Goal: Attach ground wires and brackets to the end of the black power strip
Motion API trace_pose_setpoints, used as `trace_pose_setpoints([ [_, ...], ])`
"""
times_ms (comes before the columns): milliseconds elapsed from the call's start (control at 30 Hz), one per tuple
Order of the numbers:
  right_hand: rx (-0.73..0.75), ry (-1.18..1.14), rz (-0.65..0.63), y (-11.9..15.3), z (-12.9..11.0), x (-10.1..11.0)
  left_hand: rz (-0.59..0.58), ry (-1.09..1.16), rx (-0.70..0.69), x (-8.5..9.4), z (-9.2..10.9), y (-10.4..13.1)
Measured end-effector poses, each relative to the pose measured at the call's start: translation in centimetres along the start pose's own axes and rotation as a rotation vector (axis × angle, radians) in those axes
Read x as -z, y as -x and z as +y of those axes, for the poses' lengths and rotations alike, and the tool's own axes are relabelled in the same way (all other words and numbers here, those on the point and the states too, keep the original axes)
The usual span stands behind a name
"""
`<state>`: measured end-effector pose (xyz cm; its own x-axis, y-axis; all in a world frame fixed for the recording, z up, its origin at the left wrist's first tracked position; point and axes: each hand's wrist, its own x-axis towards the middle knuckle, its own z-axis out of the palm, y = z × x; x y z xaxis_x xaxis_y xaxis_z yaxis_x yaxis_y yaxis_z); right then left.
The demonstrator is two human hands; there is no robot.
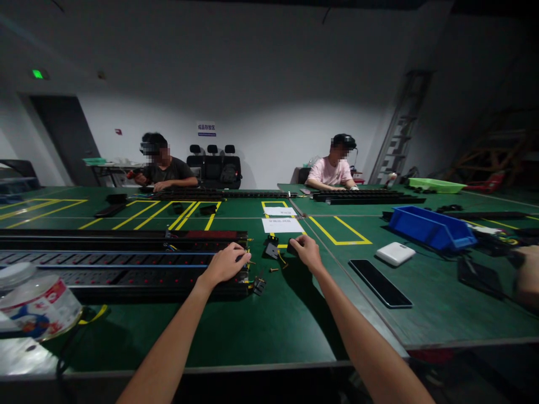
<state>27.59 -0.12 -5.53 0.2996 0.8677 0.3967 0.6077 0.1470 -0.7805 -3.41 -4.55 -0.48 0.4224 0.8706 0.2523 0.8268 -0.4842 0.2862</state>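
Note:
Several long black power strips [160, 277], dotted with red, lie side by side at the left. My left hand [227, 262] rests across their right end, fingers apart and lying on top. To the right, my right hand [306, 252] pinches a small black part [291, 246] just above the green table. Between the hands lie a dark end cap [272, 250] with a yellow wire and a brass-coloured screw [274, 270]. Close to the strip ends is another dark end cap [259, 285].
A phone [380, 283], a white power bank [394, 254] and a blue bin [432, 229] are at my right. A clear jar [40, 303] stands front left. Paper sheets [283, 225] lie ahead. Two people work across the table; another person's blurred hand [528, 272] shows at the right edge.

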Motion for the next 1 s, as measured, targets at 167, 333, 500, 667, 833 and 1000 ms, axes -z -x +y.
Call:
trace_pose_setpoints([
  [167, -0.394, -0.534, 0.016, 1.0, -2.7, 0.0, 0.007, 0.003, 0.001, 0.0, 0.0, 0.0],
  [333, -0.658, -0.942, -0.132, 2.2, -5.3, -0.2, 0.006, 0.007, -0.001, 0.1, 0.0, 0.0],
  [500, -0.743, -1.049, -0.239, 3.3, -7.0, -0.9, 0.01, -0.001, 0.001, 0.0, 0.0, 0.0],
  [667, -0.543, -1.021, -0.276, 4.6, -7.8, -1.7, 0.023, -0.005, 0.006, -0.1, 0.0, 0.0],
  [833, -0.287, -0.768, -0.311, 5.1, -7.2, -2.7, 0.019, -0.004, 0.013, 0.0, 0.1, 0.0],
  [1000, -0.124, -0.519, -0.263, 5.1, -6.3, -3.7, 0.013, 0.003, 0.021, 0.2, 0.4, 0.1],
])
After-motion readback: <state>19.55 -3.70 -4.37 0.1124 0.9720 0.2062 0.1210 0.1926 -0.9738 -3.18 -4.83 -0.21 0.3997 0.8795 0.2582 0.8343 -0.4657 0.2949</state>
